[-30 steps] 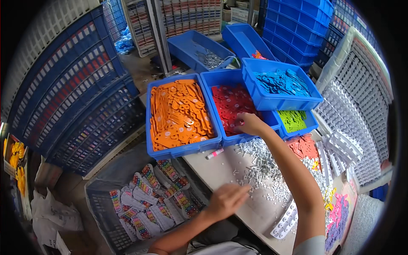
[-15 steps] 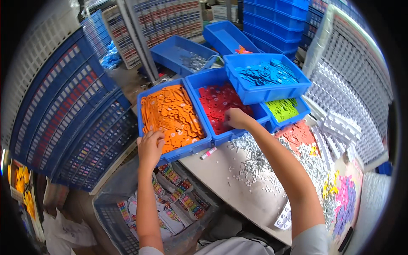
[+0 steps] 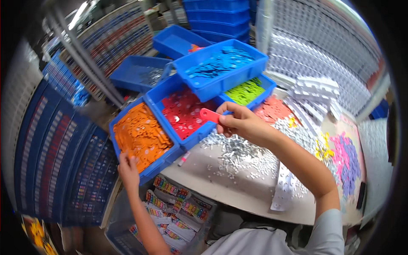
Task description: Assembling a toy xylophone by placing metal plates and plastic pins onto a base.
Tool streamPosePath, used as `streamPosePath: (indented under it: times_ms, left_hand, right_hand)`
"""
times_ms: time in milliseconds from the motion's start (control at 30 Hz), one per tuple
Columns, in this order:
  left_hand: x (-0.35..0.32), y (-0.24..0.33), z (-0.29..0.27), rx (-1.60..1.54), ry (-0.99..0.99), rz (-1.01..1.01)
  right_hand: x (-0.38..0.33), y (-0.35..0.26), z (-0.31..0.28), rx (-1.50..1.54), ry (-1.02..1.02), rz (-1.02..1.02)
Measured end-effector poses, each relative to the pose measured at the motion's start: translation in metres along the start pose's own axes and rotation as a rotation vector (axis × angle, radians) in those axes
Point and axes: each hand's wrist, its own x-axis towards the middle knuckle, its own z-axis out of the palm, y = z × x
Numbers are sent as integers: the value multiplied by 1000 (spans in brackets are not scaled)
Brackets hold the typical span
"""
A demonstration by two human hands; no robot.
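My right hand (image 3: 239, 123) is shut on a small red plastic tag (image 3: 210, 115), held just above the front rim of the blue bin of red tags (image 3: 155, 100). My left hand (image 3: 128, 168) grips the near corner of the blue bin of orange tags (image 3: 167, 159), fingers over its rim. A pile of small silver metal pieces (image 3: 238, 154) lies on the table below my right hand.
A blue bin of blue tags (image 3: 229, 82) rests stacked over a bin of green tags (image 3: 267, 84). Pink, yellow and purple tags (image 3: 345, 158) lie at the right with white plastic strips (image 3: 313, 90). A crate of coloured packets (image 3: 177, 205) sits below the table edge. Blue racks stand at left.
My right hand has lifted out of the red bin with a red tag. My left hand rose from the crate to the corner of the orange bin and stays there.
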Motion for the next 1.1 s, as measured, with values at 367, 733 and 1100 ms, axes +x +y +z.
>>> streamPosePath:
  times_ms: [367,733,1100]
  left_hand:
    - [-63,159,54,-721,24,-82]
    - [-150,279,153,-938,-1028,-392]
    - [-152,271,165,-858,-1169,-365]
  right_hand:
    - [-221,-7,-47,2,467,-5]
    - [-301,19,-66,-101,847,-19]
    - [-277,32,-81,-546,867,-39]
